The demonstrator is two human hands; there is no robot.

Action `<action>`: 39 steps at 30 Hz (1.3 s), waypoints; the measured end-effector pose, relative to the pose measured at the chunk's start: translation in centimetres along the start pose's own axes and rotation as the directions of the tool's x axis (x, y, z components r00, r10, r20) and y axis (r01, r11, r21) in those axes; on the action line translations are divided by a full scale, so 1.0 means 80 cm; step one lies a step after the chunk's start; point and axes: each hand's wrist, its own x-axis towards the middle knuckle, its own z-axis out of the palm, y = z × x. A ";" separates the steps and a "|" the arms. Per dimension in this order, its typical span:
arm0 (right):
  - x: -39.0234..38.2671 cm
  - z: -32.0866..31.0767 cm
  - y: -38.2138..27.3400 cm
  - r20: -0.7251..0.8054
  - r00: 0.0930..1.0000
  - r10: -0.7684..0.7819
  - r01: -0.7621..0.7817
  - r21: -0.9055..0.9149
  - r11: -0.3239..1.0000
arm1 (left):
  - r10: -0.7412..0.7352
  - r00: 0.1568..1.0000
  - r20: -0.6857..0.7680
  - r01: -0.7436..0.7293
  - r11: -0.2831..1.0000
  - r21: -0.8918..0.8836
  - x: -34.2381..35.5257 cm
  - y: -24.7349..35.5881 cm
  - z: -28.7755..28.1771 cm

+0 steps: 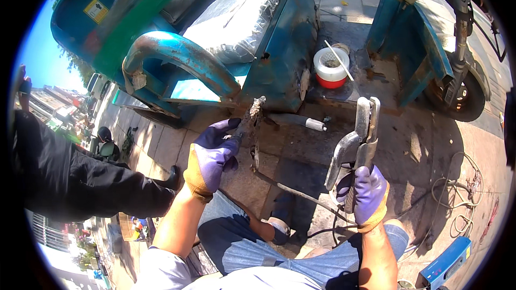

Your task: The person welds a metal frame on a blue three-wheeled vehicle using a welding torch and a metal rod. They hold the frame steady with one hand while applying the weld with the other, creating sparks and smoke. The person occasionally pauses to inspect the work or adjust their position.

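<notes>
My left hand (pixel 211 158), in a purple and orange glove, grips a worn metal clamp (pixel 255 108) with a crusted tip and a dark cable hanging from it. My right hand (pixel 364 193), gloved alike, is closed round the handle of a welding electrode holder (pixel 363 123), its jaws pointing up. Beyond both hands stands a rusty teal cargo tricycle (pixel 285 43) with a bent tube rail (pixel 161 48) and a silver padded cushion (pixel 236 11). On its footboard sits a red and white pot (pixel 330 78) with a white stick across it. A grey rod-like piece (pixel 314 124) shows below the footboard.
Another person's dark-trousered legs (pixel 97 182) are at my left. The tricycle's front wheel (pixel 457 99) stands at the upper right. Loose cables (pixel 457 198) lie on the paving at the right, above a blue machine (pixel 446 263). My own jean-clad legs are below my hands.
</notes>
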 end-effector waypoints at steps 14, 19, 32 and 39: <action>-0.010 -0.019 0.004 -0.004 1.000 -0.001 0.001 0.001 1.000 | 0.060 0.993 -0.105 -0.054 0.997 0.061 -0.037 -0.002 0.004; -0.002 -0.011 -0.001 0.019 1.000 0.024 -0.023 -0.051 0.998 | 0.013 0.999 0.036 -0.018 0.991 0.132 -0.013 -0.014 0.019; 0.009 -0.018 0.012 -0.076 0.997 -0.020 0.000 -0.257 0.967 | -0.202 0.908 0.367 0.322 0.897 -0.303 0.134 -0.125 0.113; 0.011 -0.021 0.011 -0.124 0.987 0.106 -0.130 -0.212 0.968 | -0.271 0.926 0.265 0.344 0.894 -0.288 0.178 -0.169 0.138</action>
